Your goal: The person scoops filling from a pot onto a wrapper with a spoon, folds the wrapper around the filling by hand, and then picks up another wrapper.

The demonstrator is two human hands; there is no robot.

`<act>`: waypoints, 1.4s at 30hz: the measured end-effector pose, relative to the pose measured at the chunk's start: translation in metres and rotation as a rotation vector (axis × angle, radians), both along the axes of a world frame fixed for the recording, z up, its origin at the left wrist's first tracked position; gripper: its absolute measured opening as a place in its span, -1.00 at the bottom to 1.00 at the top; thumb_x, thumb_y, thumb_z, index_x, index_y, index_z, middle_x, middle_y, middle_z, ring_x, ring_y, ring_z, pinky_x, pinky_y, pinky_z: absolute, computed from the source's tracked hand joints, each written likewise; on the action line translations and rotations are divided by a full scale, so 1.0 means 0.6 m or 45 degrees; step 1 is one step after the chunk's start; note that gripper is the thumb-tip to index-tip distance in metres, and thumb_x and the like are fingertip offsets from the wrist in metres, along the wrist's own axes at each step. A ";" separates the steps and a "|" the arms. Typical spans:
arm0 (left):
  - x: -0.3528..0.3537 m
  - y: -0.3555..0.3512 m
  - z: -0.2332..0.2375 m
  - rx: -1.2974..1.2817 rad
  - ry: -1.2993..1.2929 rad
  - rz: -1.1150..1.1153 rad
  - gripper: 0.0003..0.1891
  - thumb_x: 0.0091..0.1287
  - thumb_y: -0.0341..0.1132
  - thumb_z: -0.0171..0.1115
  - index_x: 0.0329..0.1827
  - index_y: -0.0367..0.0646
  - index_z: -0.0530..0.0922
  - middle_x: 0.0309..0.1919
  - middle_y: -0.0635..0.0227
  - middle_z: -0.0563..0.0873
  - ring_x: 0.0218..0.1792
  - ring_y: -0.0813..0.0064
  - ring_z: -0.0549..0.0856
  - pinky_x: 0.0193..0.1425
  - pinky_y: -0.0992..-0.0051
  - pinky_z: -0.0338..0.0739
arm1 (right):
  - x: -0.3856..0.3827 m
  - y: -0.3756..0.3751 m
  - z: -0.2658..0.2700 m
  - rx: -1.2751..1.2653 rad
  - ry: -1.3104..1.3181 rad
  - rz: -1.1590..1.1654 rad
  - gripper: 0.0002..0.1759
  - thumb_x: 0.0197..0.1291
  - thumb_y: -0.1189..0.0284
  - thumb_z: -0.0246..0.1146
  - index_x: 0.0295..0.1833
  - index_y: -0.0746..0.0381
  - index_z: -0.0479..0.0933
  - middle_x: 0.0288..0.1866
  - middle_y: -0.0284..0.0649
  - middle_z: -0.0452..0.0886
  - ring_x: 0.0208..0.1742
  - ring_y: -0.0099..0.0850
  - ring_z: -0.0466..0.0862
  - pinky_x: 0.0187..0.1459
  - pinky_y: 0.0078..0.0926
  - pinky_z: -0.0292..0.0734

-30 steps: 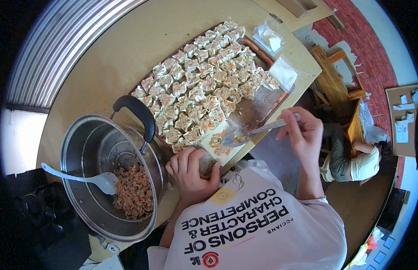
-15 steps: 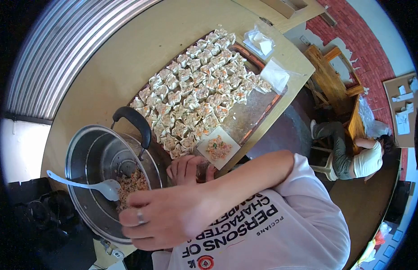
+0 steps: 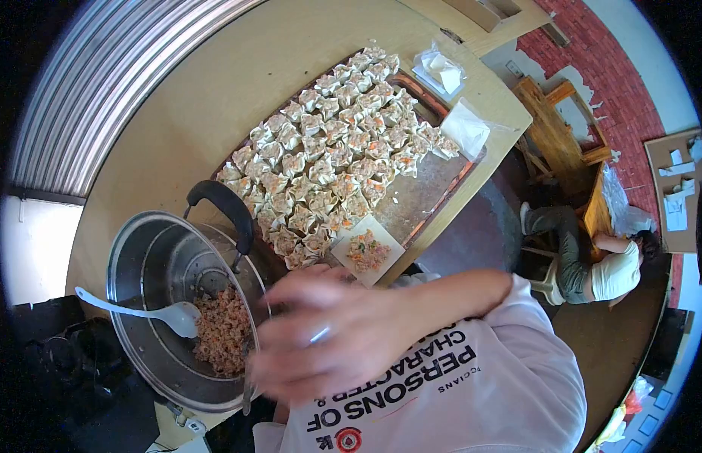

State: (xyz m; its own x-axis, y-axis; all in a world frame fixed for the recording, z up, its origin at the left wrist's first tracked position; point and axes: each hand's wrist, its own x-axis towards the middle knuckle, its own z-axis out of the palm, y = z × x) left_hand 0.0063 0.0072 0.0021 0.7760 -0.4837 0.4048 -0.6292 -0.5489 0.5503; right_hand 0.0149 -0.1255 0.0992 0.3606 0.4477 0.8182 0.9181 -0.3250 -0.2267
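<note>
My right hand [image 3: 317,340], with a ring on it, is blurred beside the pot's rim, its fingers curled. A narrow metal utensil [image 3: 248,392] with a rounded end sticks out below those fingers. Under the right hand, most of my left hand [image 3: 330,272] is hidden, close to a square wrapper [image 3: 394,249]. Minced filling [image 3: 368,251] with orange and green bits sits on that wrapper. The steel pot [image 3: 128,253] leans toward me. It contains more minced filling [image 3: 224,332] and a white ladle [image 3: 181,318].
Rows of filled dumplings [image 3: 320,151] cover much of a tray [image 3: 419,189] on the table [image 3: 169,113]. Plastic packets [image 3: 440,69] and a white sheet [image 3: 464,130] lie by its far end. Another person [image 3: 585,264] sits at the right. The pot's black handle [image 3: 228,208] sticks up.
My right hand has moved right, away from the pot's opening, uncovering the filling inside. It now covers more of my left hand. The wrapper has barely shifted.
</note>
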 end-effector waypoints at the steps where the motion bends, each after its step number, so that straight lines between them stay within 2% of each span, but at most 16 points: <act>1: 0.001 0.005 -0.001 -0.010 0.013 -0.043 -0.65 0.08 -0.14 0.55 -0.08 0.03 0.68 -0.11 0.39 0.67 0.00 0.24 0.58 0.19 0.16 0.29 | -0.010 -0.043 -0.009 0.039 0.062 -0.088 -0.71 0.24 0.22 0.30 -0.03 0.14 0.65 0.03 -0.25 0.60 0.10 -0.20 0.60 0.20 0.05 0.45; 3: 0.002 0.008 -0.002 -0.031 0.040 -0.126 -0.62 0.04 -0.18 0.58 -0.08 0.01 0.67 -0.08 0.33 0.67 0.01 0.20 0.57 0.22 0.15 0.29 | -0.046 -0.128 -0.013 -0.078 0.381 -0.432 -0.70 0.17 0.37 0.42 0.03 0.16 0.68 0.03 -0.22 0.64 0.04 -0.20 0.67 0.09 -0.06 0.56; 5: -0.003 -0.001 0.002 0.004 0.068 -0.081 -0.64 0.07 -0.17 0.59 -0.09 0.03 0.70 -0.07 0.37 0.66 0.01 0.21 0.55 0.21 0.12 0.27 | -0.081 -0.180 -0.024 0.067 0.865 -0.702 -0.67 0.08 0.50 0.51 0.00 0.17 0.70 0.02 -0.19 0.67 0.04 -0.16 0.70 0.07 -0.15 0.60; 6: -0.005 -0.003 0.004 0.023 0.047 -0.089 -0.65 0.08 -0.16 0.59 -0.08 0.05 0.70 -0.08 0.39 0.64 0.01 0.22 0.54 0.22 0.11 0.26 | -0.098 -0.201 -0.039 0.063 0.873 -0.699 -0.67 0.08 0.50 0.51 0.00 0.17 0.70 0.02 -0.19 0.67 0.04 -0.16 0.70 0.07 -0.15 0.60; 8: -0.007 -0.006 0.009 0.046 0.029 -0.100 -0.66 0.09 -0.16 0.59 -0.08 0.06 0.71 -0.09 0.42 0.63 0.01 0.23 0.54 0.23 0.10 0.25 | -0.128 -0.225 -0.073 -0.092 0.988 -0.991 -0.66 0.06 0.49 0.57 -0.01 0.15 0.71 0.05 -0.17 0.67 0.07 -0.12 0.69 0.07 -0.19 0.62; 17: -0.008 -0.007 0.004 0.060 -0.081 -0.184 -0.62 0.02 -0.16 0.63 -0.08 0.14 0.71 -0.13 0.49 0.60 -0.03 0.29 0.52 0.19 0.13 0.25 | -0.137 -0.209 -0.104 -0.038 1.157 -0.936 -0.64 0.04 0.44 0.59 -0.01 0.14 0.70 0.09 -0.19 0.56 0.19 -0.13 0.60 0.21 -0.19 0.48; 27: -0.005 -0.007 0.005 0.041 -0.072 -0.188 -0.62 -0.01 -0.18 0.64 -0.10 0.13 0.72 -0.16 0.50 0.64 -0.04 0.32 0.55 0.18 0.13 0.24 | -0.128 -0.196 -0.121 0.116 1.219 -0.878 -0.75 0.06 0.54 0.54 -0.13 0.15 0.69 -0.01 -0.21 0.59 0.08 -0.16 0.63 0.16 -0.21 0.46; 34: -0.003 -0.007 0.002 0.045 -0.081 -0.193 -0.60 0.01 -0.12 0.68 -0.10 0.12 0.72 -0.16 0.50 0.64 -0.07 0.33 0.55 0.18 0.15 0.23 | -0.119 -0.193 -0.115 0.015 1.087 -0.890 -0.78 0.13 0.52 0.51 -0.10 0.13 0.70 -0.01 -0.25 0.63 0.05 -0.21 0.65 0.09 -0.26 0.43; 38: -0.002 -0.006 0.005 0.052 -0.069 -0.195 -0.60 0.01 -0.12 0.69 -0.11 0.11 0.72 -0.16 0.51 0.64 -0.07 0.33 0.55 0.17 0.15 0.24 | -0.115 -0.203 -0.113 -0.151 1.047 -0.840 -0.78 0.17 0.51 0.49 -0.06 0.12 0.70 0.00 -0.26 0.64 0.05 -0.27 0.66 0.09 -0.27 0.42; 42: -0.002 -0.008 0.004 0.013 -0.044 -0.178 -0.65 0.02 -0.16 0.68 -0.14 0.12 0.73 -0.18 0.51 0.64 -0.08 0.34 0.56 0.17 0.16 0.23 | -0.114 -0.214 -0.111 -0.132 1.053 -0.805 -0.78 0.18 0.52 0.48 -0.06 0.12 0.70 -0.01 -0.28 0.64 0.05 -0.27 0.66 0.08 -0.27 0.41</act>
State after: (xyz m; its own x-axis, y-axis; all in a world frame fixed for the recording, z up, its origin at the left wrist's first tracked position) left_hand 0.0049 0.0023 0.0044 0.6862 -0.5905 0.4247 -0.7186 -0.4599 0.5216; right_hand -0.0533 -0.2540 0.0328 0.9833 0.0365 0.1782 0.1455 -0.7454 -0.6505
